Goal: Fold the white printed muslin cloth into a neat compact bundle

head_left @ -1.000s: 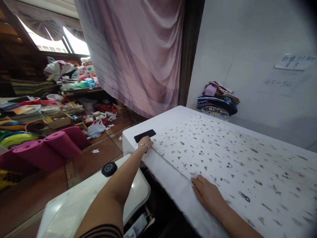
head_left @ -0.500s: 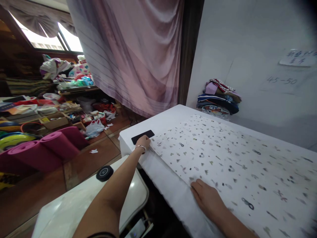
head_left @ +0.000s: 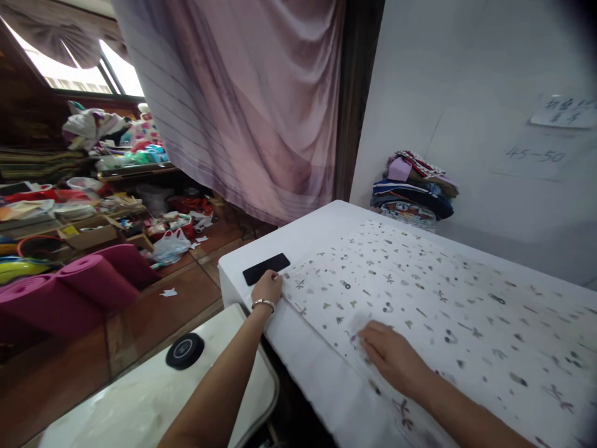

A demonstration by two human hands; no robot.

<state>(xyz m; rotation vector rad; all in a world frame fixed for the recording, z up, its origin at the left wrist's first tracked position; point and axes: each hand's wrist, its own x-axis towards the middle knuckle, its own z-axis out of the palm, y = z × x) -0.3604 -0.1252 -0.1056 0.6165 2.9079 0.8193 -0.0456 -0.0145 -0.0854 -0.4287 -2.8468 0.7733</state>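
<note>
Cloth (head_left: 443,317) with small grey-green and brown motifs is seen spread over a white-covered table (head_left: 321,230), across the centre and right of the frame. The hands are held well apart along its near edge. At the centre of the frame, the corner of the cloth is pinched by the left hand (head_left: 267,289), on whose wrist a bracelet (head_left: 264,305) is worn; a black phone (head_left: 265,269) is laid flat just beyond it. Farther right and lower, the edge is gripped by the right hand (head_left: 389,353), and the fabric is bunched at its fingertips. A black round object (head_left: 185,351) is set on a smaller table (head_left: 219,336) at the lower left. Folded fabrics (head_left: 413,186) are stacked against the wall at the upper right, and a pink curtain (head_left: 261,99) is hung at the upper centre.
</note>
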